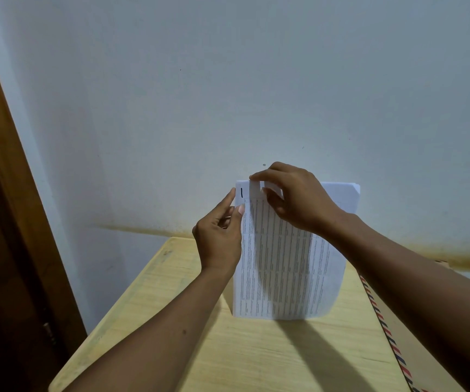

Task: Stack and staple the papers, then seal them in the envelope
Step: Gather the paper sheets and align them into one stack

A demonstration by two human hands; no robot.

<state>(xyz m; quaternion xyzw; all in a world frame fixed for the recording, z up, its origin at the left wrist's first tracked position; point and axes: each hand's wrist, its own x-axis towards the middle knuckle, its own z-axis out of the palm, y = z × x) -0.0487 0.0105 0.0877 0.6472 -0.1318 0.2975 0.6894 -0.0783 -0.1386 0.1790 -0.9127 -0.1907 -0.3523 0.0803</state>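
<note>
A stack of printed papers [287, 267] stands upright on its bottom edge on the yellow wooden table [228, 349], its printed face toward me. A black "1" is written at its top left corner. My left hand [219, 236] grips the stack's left edge near the top, thumb on the front. My right hand [293, 199] pinches the top edge near the left corner, fingers over the front sheet. A brown envelope [415, 335] with a red and blue striped border lies flat at the table's right side, partly hidden under my right forearm. No stapler is in view.
A pale blue wall [228, 94] rises directly behind the table. A dark wooden door frame [10, 222] runs down the left side. The table's left edge [109, 315] slants toward the bottom left.
</note>
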